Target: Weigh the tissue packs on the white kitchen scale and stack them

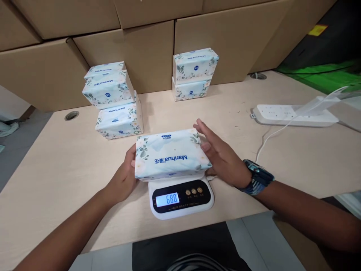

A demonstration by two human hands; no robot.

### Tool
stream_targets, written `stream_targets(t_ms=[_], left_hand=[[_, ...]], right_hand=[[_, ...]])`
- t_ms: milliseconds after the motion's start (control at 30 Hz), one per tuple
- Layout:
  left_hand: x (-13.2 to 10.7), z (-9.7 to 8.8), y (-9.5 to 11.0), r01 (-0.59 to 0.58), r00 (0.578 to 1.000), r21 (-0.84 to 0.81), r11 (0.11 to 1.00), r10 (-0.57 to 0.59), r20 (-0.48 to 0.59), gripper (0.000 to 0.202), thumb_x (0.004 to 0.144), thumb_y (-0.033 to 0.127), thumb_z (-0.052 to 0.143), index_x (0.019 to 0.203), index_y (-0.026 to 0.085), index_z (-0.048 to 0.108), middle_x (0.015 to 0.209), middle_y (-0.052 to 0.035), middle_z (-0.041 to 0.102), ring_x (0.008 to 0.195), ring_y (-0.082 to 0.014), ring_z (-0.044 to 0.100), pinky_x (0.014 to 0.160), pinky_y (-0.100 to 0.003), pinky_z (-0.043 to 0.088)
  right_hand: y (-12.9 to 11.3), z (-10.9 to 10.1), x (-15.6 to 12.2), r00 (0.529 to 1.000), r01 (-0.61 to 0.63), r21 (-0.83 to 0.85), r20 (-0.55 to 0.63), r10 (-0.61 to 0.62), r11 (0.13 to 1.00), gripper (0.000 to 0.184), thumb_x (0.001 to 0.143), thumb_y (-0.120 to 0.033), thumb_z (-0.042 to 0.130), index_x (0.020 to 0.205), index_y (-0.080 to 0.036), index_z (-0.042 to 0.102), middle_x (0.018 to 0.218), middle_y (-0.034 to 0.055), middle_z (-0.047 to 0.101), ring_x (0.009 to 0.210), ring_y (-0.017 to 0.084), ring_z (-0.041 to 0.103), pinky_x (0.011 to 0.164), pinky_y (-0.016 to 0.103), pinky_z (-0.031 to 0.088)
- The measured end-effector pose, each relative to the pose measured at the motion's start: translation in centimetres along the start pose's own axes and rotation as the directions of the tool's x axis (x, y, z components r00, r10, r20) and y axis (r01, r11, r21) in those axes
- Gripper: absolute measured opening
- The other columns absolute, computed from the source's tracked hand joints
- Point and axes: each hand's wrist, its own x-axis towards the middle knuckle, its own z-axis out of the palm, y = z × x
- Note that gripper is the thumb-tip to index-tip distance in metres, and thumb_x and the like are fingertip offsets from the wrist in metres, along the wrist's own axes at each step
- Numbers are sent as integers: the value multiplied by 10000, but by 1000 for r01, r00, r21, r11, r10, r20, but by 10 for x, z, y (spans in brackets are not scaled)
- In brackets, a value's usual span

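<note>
A white and pale-blue tissue pack (175, 148) with a flower print and "Manhua" lettering sits over a white digital kitchen scale (210, 205). The lit display (167, 199) on the scale's front reads about 688; any decimal point is hard to make out. Against the pack's left end, my left hand (125, 178) grips with its fingers partly hidden. My right hand (225, 160) presses the right end, thumb on the pack's edge and fingers stretched along the far corner. Between them, both hands hold the pack. The scale's weighing plate is mostly hidden underneath.
More tissue packs (118, 120) are stacked at the back left, and two others (194, 67) stand piled at the back middle. Cardboard boxes (146, 56) line the rear. A white power strip (296, 116) with a cable lies at the right. Cable holes (72, 115) pierce the tabletop.
</note>
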Motion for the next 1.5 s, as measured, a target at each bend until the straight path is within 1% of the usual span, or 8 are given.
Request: stream_targets(t_ms=[100,333,500,767,1033,1167,1300,1500], left_hand=[[1,-1,3,21,994,101,995,-32,105,599,1041,444,652,1609,321,509,1296,-148,735,1146,-305,733,880,-448,678],[9,2,12,172,985,-26,985,-172,24,483,960,465,767,1392,277,662,758,4,622,645,-172,589,561,-286,536],[11,6,16,246,956,-216,945,-274,-107,588,903,687,754,1280,244,673,691,45,539,564,-124,491,522,-247,445],[7,7,19,165,942,-145,976,-199,-271,665,903,795,668,1250,228,672,715,55,500,591,-117,451,577,-260,423],[5,6,12,32,944,-82,996,-57,-324,599,941,745,663,1279,251,648,839,16,578,712,-139,558,712,-296,534],[0,5,3,-152,911,27,988,151,-384,642,965,754,605,1423,304,589,1266,-92,657,1075,-220,683,885,-376,603],[-5,4,-5,-221,941,102,970,240,-238,706,978,754,580,1572,386,480,1568,-124,499,1293,-277,637,987,-439,606],[-5,1,-6,-248,950,157,956,272,-152,796,947,777,606,1627,405,422,1589,-133,440,1305,-300,631,1009,-467,616]], right_hand=[[6,2,3,994,-97,106,-30,101,990,841,1003,-810,462,1672,-300,442,1708,111,503,1598,370,454,1327,623,369],[11,4,6,976,-125,184,-152,154,975,768,946,-808,596,1541,-322,582,1606,122,617,1515,374,558,1300,660,395],[9,4,2,977,-162,301,-85,196,940,781,1003,-809,450,1656,-381,412,1746,83,449,1632,327,405,1347,615,337],[-7,12,-24,982,-142,418,-52,180,897,674,1089,-704,224,1728,-521,107,1848,-97,148,1710,215,160,1383,540,267],[-8,11,-30,976,-90,374,-149,156,923,616,1110,-633,235,1708,-573,106,1843,-165,80,1713,206,101,1368,541,320],[-9,12,-34,985,-46,343,-141,100,938,624,1118,-599,248,1714,-565,67,1843,-168,51,1712,204,95,1368,525,321],[-10,15,-33,985,-47,386,-134,106,921,622,1122,-594,268,1721,-539,110,1845,-130,121,1713,207,127,1371,542,311],[-8,15,-27,977,-160,487,-44,207,859,711,1079,-710,315,1733,-467,180,1845,-55,171,1710,233,163,1383,576,236]])
